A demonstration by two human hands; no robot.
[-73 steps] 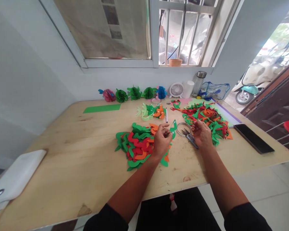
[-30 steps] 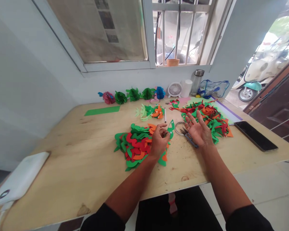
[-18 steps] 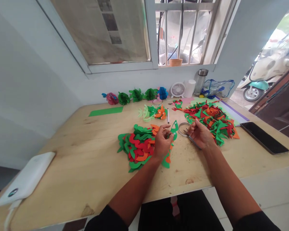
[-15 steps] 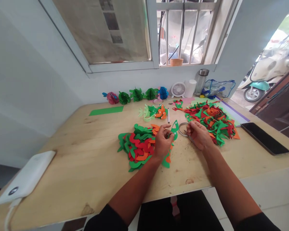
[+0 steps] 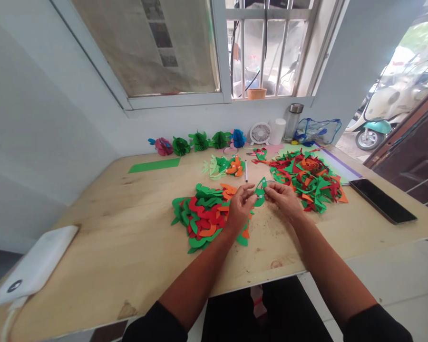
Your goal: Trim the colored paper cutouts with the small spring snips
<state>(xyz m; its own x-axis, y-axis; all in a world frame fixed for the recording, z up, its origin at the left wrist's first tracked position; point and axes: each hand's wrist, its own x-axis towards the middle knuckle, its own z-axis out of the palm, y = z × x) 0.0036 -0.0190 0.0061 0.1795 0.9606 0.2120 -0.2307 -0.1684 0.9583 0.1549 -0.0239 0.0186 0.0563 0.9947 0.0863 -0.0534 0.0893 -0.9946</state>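
Between my hands is a green paper cutout (image 5: pixel 260 192) with small white spots on it. My left hand (image 5: pixel 240 205) pinches its left side, just right of a pile of green, red and orange cutouts (image 5: pixel 207 213). My right hand (image 5: pixel 284 200) has its thumb and fingertips closed on the cutout's right edge. Behind my right hand, the rim of a tape roll (image 5: pixel 271 181) is mostly hidden. To the right lies a heap of red, green and orange scraps (image 5: pixel 312 173).
A white marker (image 5: pixel 246 171) lies beyond my hands, beside smaller cutouts (image 5: pixel 235 166). Folded paper ornaments (image 5: pixel 200 141), a small fan (image 5: pixel 260 133) and a glass bottle (image 5: pixel 293 123) line the wall. A phone (image 5: pixel 383 200) lies right; a white device (image 5: pixel 35 263) lies left.
My right hand has moved left from beside the tape roll to the green cutout, and its fingertips now touch the paper. The whole view has shifted slightly.
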